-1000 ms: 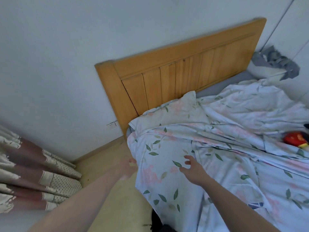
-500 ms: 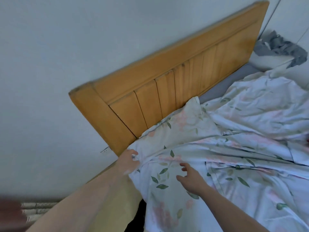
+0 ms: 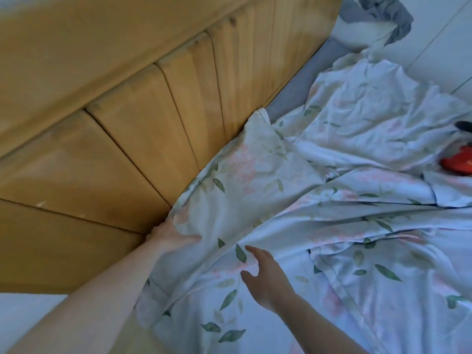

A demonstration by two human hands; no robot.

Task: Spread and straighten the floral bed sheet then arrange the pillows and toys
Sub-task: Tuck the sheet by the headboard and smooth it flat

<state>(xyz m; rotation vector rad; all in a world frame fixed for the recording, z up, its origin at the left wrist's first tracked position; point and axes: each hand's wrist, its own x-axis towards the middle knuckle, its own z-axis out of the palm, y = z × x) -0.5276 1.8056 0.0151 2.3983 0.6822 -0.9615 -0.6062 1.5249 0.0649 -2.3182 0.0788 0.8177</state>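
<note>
By the headboard (image 3: 132, 139), left hand (image 3: 169, 235) pinches the floral sheet (image 3: 319, 226); right hand's (image 3: 268, 279) grip spread.

Floral bed sheet (image 3: 293, 208): pale blue-white, green leaves and pink blooms, heavily creased, bunched against the headboard. Red toy (image 3: 458, 163) lies partly buried in its folds, far right.

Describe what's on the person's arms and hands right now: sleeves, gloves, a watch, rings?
Both forearms are bare as far as the frame shows; no sleeve edge is in view. The left hand and right hand wear no gloves. No watch, bracelet or ring shows on either wrist or the visible fingers.
</note>
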